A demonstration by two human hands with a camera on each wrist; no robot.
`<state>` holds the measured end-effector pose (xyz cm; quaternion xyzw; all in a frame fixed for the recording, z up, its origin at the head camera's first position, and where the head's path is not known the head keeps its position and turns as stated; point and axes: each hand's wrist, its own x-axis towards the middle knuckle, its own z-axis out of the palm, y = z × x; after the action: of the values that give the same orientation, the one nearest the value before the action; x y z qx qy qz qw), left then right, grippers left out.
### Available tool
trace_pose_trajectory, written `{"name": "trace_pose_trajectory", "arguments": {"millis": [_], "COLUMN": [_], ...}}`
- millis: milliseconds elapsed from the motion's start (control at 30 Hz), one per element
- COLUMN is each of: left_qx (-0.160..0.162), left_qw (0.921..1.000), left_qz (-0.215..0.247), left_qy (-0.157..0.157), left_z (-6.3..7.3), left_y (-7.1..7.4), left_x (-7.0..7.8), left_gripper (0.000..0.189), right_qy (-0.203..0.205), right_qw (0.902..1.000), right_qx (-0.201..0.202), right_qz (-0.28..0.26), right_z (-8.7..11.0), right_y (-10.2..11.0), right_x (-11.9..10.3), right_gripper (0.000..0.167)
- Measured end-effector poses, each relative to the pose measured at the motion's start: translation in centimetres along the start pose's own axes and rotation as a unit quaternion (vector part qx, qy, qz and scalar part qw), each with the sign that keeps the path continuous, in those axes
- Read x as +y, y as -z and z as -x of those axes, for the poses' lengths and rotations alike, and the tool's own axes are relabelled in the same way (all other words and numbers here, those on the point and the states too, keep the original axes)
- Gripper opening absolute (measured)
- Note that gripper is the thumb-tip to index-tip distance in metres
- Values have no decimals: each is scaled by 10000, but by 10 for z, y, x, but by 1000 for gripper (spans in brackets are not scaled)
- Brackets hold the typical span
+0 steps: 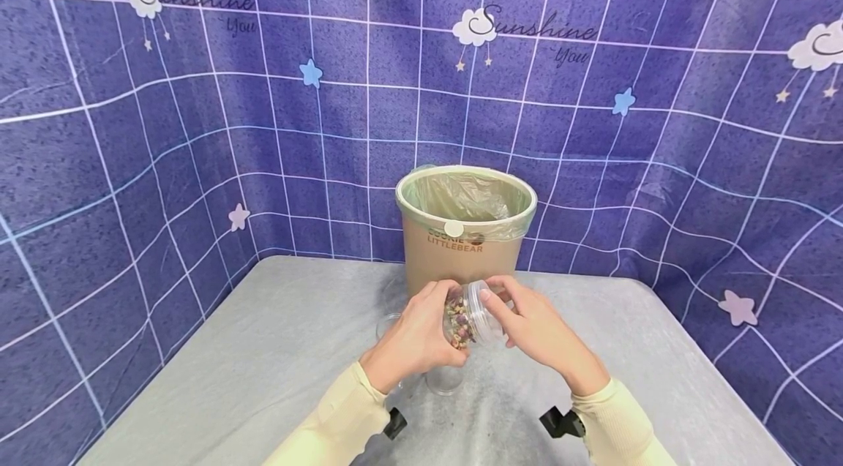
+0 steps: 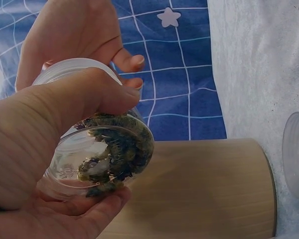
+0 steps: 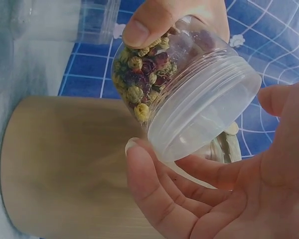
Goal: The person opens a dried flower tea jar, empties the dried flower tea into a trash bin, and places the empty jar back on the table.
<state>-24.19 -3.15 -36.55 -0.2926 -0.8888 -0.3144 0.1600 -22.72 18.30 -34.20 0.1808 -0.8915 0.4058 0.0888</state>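
My left hand [image 1: 421,331] grips a clear plastic jar [image 3: 144,74] by its body, thumb on one side and fingers on the other. Small dried flower buds [image 1: 459,321], yellow and dark red, lie inside the tilted jar. A translucent screw lid [image 3: 207,107] sits at the jar's mouth, facing right. Around that lid curve the thumb and fingers of my right hand [image 1: 536,320], the thumb near its edge in the head view. In the left wrist view the lid is partly covered by my left thumb.
A beige bin [image 1: 461,261] lined with a pale green bag [image 1: 467,195] stands just behind the hands. Clear round containers [image 1: 444,382] are on the grey table [image 1: 316,305], partly hidden by the left forearm. A blue gridded curtain [image 1: 356,107] surrounds the table.
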Motion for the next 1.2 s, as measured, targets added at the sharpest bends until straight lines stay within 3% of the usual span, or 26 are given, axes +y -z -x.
{"name": "trace_pose_trajectory", "arguments": {"millis": [733, 1000, 1200], "left_qx": [-29, -2, -22], "left_qw": [10000, 10000, 10000], "left_qz": [-19, 13, 0], "left_qy": [-17, 0, 26], "left_z": [-1, -1, 0], "left_y": [0, -1, -1], "left_x": [-1, -1, -2], "left_gripper": [90, 89, 89], "right_qy": [-90, 88, 235], "right_qw": [10000, 10000, 9990], "right_qx": [18, 16, 127], "right_qz": [-21, 24, 355], "right_z": [-1, 0, 1], "right_y": [-2, -2, -2], "right_x": [-1, 0, -1], "right_gripper": [46, 45, 45]}}
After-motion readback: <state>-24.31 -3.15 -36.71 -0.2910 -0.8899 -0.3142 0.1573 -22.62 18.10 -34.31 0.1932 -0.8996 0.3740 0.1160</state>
